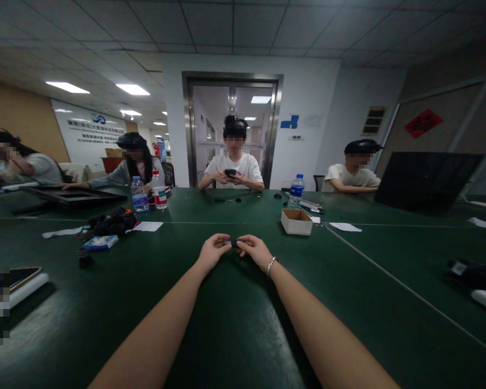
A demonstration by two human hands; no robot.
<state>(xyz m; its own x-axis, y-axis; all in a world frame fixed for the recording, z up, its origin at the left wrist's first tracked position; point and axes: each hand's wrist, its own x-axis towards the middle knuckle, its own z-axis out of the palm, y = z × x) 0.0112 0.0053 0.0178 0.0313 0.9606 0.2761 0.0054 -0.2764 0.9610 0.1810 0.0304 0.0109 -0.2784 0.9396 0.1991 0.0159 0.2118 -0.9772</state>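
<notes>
Both of my hands meet over the middle of the green table [235, 324]. A small dark stick-like piece [234, 243] spans the gap between them, too small to name more exactly. Thumb and fingers of my left hand [214, 251] pinch its left end, where a lighter grey bit shows. At the other end, my right hand [257, 251] pinches it too, with its lower fingers partly curled beneath. A silver bracelet [271, 266] circles my right wrist.
An open cardboard box [297, 222] and a water bottle [296, 191] stand ahead to the right. Two bottles [140, 194], a black tangled heap [111, 222] and a blue-white packet [101, 242] are left. Several people sit around; one opposite [233, 167] holds a dark device.
</notes>
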